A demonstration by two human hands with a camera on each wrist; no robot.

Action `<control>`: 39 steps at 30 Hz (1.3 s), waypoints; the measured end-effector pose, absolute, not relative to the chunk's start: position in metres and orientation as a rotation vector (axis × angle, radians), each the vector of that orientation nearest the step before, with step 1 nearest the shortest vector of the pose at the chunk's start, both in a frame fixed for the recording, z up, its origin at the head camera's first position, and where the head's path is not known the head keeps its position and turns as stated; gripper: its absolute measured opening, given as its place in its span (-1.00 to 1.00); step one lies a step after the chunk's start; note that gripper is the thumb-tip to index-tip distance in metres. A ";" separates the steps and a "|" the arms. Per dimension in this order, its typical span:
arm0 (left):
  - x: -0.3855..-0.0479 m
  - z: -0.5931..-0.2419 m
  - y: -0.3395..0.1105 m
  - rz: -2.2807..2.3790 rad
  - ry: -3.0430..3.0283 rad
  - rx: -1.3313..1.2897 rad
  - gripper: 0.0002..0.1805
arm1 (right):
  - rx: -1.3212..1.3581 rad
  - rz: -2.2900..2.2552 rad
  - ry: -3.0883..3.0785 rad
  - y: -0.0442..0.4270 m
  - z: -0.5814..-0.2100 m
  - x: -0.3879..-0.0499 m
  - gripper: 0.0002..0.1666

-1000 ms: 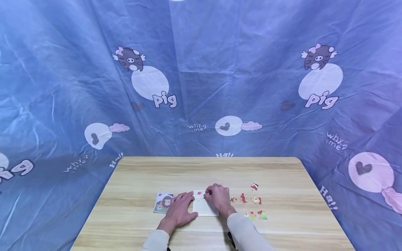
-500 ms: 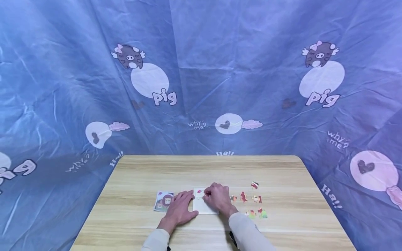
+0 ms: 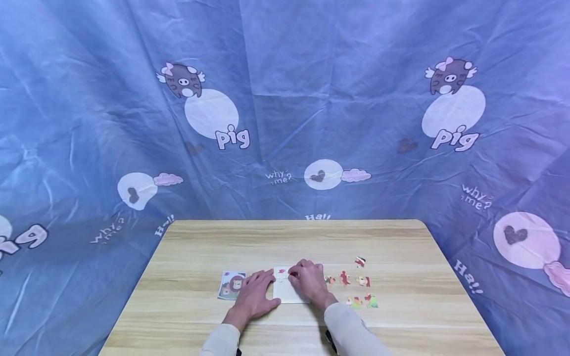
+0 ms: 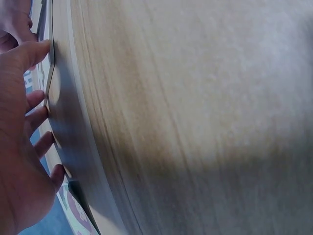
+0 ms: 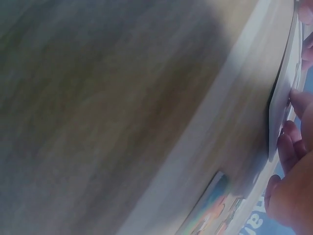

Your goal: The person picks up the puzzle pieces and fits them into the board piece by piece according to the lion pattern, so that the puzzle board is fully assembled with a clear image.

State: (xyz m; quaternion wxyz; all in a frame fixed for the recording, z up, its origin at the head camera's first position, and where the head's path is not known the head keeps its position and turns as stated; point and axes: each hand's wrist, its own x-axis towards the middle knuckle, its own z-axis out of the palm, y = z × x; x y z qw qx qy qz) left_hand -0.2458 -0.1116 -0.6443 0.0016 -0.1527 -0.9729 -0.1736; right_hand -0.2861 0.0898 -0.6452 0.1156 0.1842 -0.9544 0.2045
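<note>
A white puzzle board (image 3: 288, 292) lies flat on the table between both hands. In its upper left corner sits a puzzle piece (image 3: 281, 271) with a pink-red figure. The left hand (image 3: 257, 295) is spread, its thumb and fingertips touching the board's left edge; the left wrist view shows this hand (image 4: 22, 132) at the rim. Over the board's upper right part, the right hand (image 3: 309, 281) pinches a small puzzle piece with dark red on it, mostly hidden by the fingers. In the right wrist view the right hand (image 5: 293, 156) is partly cut off.
A lion picture card (image 3: 232, 286) lies left of the left hand, partly under it. Several loose puzzle pieces (image 3: 345, 278) are spread on the wooden table (image 3: 200, 237) to the right. A blue printed cloth (image 3: 285, 123) hangs behind and at both sides.
Both hands stay at the board with almost no movement. The right fingers shift very slightly on the pinched puzzle piece. The head view tilts a little.
</note>
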 end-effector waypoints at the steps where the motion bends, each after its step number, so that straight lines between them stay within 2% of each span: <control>1: -0.246 -0.644 -0.112 -0.549 -3.053 -0.478 -0.33 | 0.541 0.604 -2.799 0.090 -0.645 -0.286 -0.83; 12: -0.245 -0.640 -0.111 -0.548 -3.061 -0.491 -0.33 | 0.635 0.650 -2.794 0.107 -0.637 -0.289 -0.80; 27: -0.244 -0.637 -0.112 -0.570 -3.059 -0.474 -0.33 | 0.518 0.655 -2.864 0.138 -0.631 -0.296 -0.53; 39: -0.243 -0.640 -0.112 -0.595 -3.041 -0.478 -0.32 | 0.422 0.571 -2.895 0.153 -0.632 -0.293 -0.49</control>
